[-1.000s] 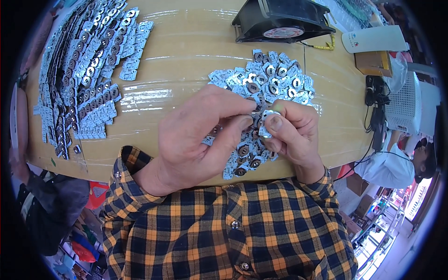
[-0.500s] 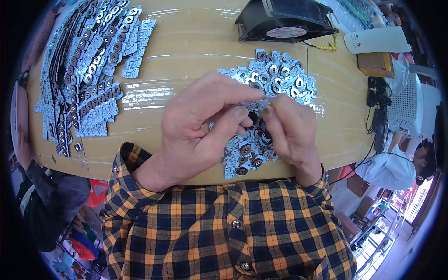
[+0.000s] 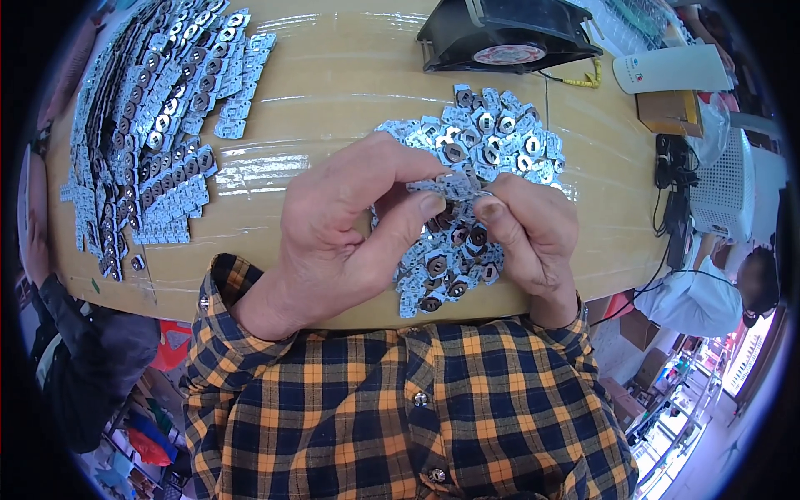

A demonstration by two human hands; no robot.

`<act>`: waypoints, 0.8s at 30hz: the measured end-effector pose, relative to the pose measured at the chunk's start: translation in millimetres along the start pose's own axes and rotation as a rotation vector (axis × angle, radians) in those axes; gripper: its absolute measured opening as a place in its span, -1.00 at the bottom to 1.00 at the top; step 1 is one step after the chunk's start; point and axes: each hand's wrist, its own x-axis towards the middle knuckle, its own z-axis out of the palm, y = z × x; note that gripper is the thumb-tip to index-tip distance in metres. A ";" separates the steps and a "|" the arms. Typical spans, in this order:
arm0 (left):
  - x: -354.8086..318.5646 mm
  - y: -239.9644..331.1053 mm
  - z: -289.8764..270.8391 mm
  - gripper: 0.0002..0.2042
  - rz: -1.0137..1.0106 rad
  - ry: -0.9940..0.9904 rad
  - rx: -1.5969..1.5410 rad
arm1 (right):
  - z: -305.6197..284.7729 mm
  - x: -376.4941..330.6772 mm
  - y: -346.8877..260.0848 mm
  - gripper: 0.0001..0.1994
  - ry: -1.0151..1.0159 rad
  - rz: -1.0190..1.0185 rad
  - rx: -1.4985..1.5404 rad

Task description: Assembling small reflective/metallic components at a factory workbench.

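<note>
Between the fingertips of my two hands is a short piece of small pale circuit boards (image 3: pixel 454 183), raised above the table. My left hand (image 3: pixel 346 221) pinches its left part between thumb and forefinger. At the right end, my right hand (image 3: pixel 533 229) has thumb and forefinger closed on its edge; the exact contact is partly hidden. Below and behind my hands lies a loose pile of small circuit boards (image 3: pixel 437 267), several with round dark or shiny parts on them. My hands cover part of this pile.
Long strips of joined boards (image 3: pixel 171 108) are stacked at the left, with one loose board (image 3: pixel 137 262) beside them. A black fan (image 3: pixel 508 37) stands at the back. At the right are a white cup (image 3: pixel 671 71), a cardboard box (image 3: pixel 669 112), black cables (image 3: pixel 673 167) and a white perforated basket (image 3: pixel 723 196).
My fingers have turned the board piece and moved slightly apart, so more of it shows. My right hand has shifted a little right and down.
</note>
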 end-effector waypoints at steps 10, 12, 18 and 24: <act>-1.5 -0.7 7.1 -0.84 -0.026 0.089 0.127 | -2.5 -0.3 2.9 -0.79 0.096 0.017 0.046; -1.2 -2.3 4.6 -0.86 0.013 0.051 0.089 | -3.1 -0.4 2.1 -0.80 0.020 0.011 0.072; -1.0 -0.7 -1.9 -0.87 0.003 -0.093 -0.027 | -1.7 -3.2 2.2 -0.68 -0.101 0.010 0.163; -2.1 1.0 -1.5 -0.87 0.006 -0.103 0.015 | -2.1 -3.8 0.3 -0.69 -0.074 0.047 0.249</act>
